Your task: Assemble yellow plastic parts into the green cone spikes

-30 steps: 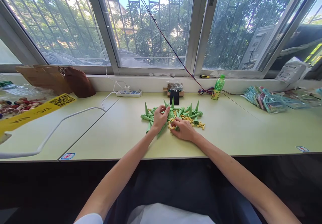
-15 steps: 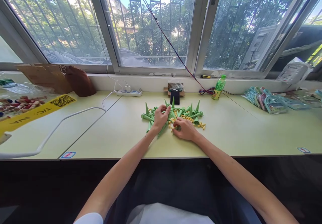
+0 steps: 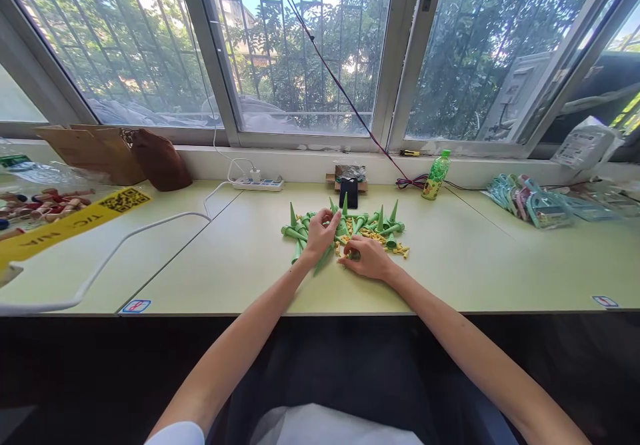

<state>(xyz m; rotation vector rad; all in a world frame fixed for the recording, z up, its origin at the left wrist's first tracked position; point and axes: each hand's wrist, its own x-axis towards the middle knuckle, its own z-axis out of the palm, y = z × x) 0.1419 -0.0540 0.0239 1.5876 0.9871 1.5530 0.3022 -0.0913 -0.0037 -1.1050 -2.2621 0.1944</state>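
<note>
My left hand is closed, its thumb and fingers drawn together at the left side of a heap of green spiked pieces. What it grips is hidden. A green spike slants out below its wrist, and I cannot tell whether the hand holds it. To the right, my right hand rests low over the front of the heap with curled fingers. Some green shows inside the curl, but the held thing is unclear. Small yellow pieces lie among the green ones and beside the right hand. Several green cones stand upright.
Behind the heap lie a black phone and a small cardboard box. A green bottle and bagged items are at right. A power strip, a white cable and a yellow strap are at left.
My right hand's fingertips have drawn back slightly from the small yellow pieces. My left hand stays nearly in place. The view has shifted slightly.
</note>
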